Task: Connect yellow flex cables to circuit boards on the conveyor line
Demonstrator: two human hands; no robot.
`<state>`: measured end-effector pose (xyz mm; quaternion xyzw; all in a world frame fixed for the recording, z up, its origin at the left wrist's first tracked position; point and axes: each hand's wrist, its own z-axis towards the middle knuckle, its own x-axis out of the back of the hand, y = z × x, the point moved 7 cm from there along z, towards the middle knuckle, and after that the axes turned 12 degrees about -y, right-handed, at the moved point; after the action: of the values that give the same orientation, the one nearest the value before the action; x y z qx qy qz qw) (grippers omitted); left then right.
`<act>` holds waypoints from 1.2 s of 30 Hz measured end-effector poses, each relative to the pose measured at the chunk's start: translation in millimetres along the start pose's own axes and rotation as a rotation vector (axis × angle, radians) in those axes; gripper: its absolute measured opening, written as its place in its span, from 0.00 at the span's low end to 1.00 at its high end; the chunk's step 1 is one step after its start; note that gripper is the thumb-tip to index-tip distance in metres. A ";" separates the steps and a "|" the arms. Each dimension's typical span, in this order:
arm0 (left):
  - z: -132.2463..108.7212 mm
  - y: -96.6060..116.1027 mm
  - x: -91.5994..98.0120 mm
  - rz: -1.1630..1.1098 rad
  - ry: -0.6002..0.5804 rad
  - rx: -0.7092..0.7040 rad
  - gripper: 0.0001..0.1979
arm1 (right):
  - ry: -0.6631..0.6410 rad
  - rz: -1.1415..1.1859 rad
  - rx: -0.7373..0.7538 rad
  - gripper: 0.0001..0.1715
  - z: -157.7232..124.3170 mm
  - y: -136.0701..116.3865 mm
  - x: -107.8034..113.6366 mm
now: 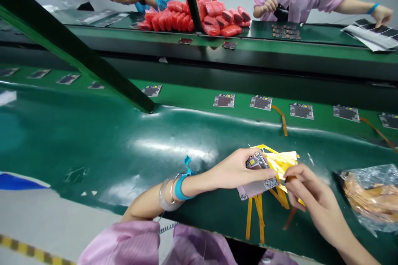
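My left hand (238, 169) is closed round a small circuit board (259, 174) and holds it just above the green mat (93, 149). A blue wrist strap and a clear bangle sit on that wrist. My right hand (306, 190) pinches the end of an orange flex strip (281, 192) right beside the board. A bunch of yellow and orange strips (280, 159) lies under and behind both hands, and some hang over the table's front edge.
A row of circuit boards (261, 102) lies along the green conveyor belt behind. A clear bag of orange strips (370, 196) sits at right. A dark green post (77, 54) slants across at left. Red packets (199, 18) are piled on the far table, where other people work.
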<state>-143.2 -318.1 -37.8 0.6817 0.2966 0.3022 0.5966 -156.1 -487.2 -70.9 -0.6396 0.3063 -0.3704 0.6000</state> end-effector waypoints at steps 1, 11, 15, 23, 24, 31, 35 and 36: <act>0.1 -1.0 1.1 0.010 -0.007 0.026 0.14 | -0.020 -0.013 -0.064 0.19 0.9 2.1 -0.6; -11.1 -4.3 3.3 0.212 -0.084 0.168 0.13 | -0.206 -0.017 -0.144 0.17 12.7 -1.1 -18.4; -11.3 -3.4 2.5 0.273 -0.083 0.176 0.12 | -0.208 -0.055 -0.186 0.18 9.9 3.8 -19.2; -12.9 -3.3 -4.8 0.331 -0.142 0.135 0.10 | -0.403 -0.279 -0.110 0.20 15.2 -12.9 -24.9; -13.1 -3.8 -4.8 0.341 -0.146 0.137 0.10 | -0.421 -0.283 -0.123 0.20 15.7 -12.6 -25.4; -12.3 -5.7 -1.3 0.365 -0.108 0.161 0.09 | -0.436 -0.191 -0.138 0.20 20.1 -6.7 -29.7; -11.2 -11.2 3.4 0.361 -0.060 0.199 0.13 | -0.446 -0.134 -0.157 0.23 17.8 0.8 -31.6; -10.9 -12.5 4.9 0.348 -0.050 0.200 0.15 | -0.442 -0.114 -0.172 0.24 16.5 3.1 -30.9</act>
<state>-149.0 -306.1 -48.8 0.7857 0.1880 0.3526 0.4721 -158.7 -452.8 -77.4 -0.7701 0.1614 -0.2273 0.5738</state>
